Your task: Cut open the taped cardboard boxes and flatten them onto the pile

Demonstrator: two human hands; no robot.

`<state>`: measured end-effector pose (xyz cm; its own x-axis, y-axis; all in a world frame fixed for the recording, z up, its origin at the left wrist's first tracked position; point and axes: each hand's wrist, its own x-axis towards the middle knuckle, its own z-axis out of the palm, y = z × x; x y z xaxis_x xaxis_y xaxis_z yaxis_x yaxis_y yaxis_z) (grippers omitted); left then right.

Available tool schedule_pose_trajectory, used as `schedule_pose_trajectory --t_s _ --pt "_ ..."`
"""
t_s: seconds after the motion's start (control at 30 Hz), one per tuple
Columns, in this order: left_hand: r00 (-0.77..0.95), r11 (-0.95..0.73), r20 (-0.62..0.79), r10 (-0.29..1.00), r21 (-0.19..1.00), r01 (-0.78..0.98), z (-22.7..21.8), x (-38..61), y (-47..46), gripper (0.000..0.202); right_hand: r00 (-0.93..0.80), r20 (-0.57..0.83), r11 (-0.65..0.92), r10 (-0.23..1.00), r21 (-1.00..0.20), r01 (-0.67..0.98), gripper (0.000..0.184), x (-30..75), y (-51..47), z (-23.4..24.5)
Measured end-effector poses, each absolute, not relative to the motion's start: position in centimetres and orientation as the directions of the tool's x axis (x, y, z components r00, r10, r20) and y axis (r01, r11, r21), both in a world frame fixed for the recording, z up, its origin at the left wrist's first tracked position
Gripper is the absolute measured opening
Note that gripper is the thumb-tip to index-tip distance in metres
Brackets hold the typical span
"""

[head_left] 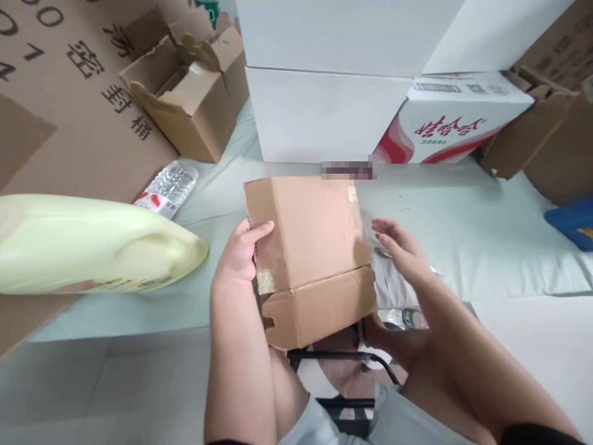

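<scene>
A flattened brown cardboard box [319,235], creased and with bits of tape on it, is held up in front of me. My left hand [245,247] grips its left edge, thumb on the near face and the other fingers behind. A notched flap [324,303] folds out along its lower end. Just off the right edge, my right hand [401,247] is open with nothing in it, fingers pointing toward the cardboard. Whether the fingertips touch the edge is hard to tell.
A pale green jug [92,244] lies at the left, with a clear plastic bottle [171,185] behind it. Open cardboard boxes [199,105] stand back left. White cartons [328,111] line the back. A blue object [572,222] sits far right on the pale green cloth [482,241].
</scene>
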<state>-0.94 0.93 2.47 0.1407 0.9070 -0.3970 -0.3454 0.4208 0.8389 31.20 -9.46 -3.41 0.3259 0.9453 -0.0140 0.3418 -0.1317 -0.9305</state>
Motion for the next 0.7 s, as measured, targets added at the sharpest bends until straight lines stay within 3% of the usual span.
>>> schedule_pose_trajectory --t_s 0.13,0.27,0.4,0.57,0.7 --pt "0.207 0.449 -0.402 0.892 0.842 -0.301 2.4 0.9 0.3 0.050 0.251 -0.208 -0.233 0.945 -0.969 0.077 0.062 29.2 -12.3 -3.1" --pt "0.198 0.452 -0.415 0.888 0.866 -0.213 1.9 2.8 0.1 0.049 0.139 -0.375 -0.354 0.916 -0.922 -0.158 0.058 29.6 -13.0 -1.9" --pt "0.156 0.453 -0.432 0.888 0.880 -0.144 1.6 4.6 -0.1 0.045 0.224 -0.365 -0.314 0.904 -0.920 -0.233 0.058 31.0 -13.1 -1.8" --pt "0.391 0.501 -0.442 0.807 0.864 -0.057 1.2 6.9 -1.2 0.061 0.427 -0.318 -0.185 0.847 -0.928 -0.324 0.053 32.7 -13.0 -2.0" --pt "0.325 0.470 -0.438 0.838 0.882 -0.022 0.9 8.2 -1.4 0.056 0.430 -0.329 -0.197 0.841 -0.926 -0.323 0.050 33.8 -13.2 -2.2"
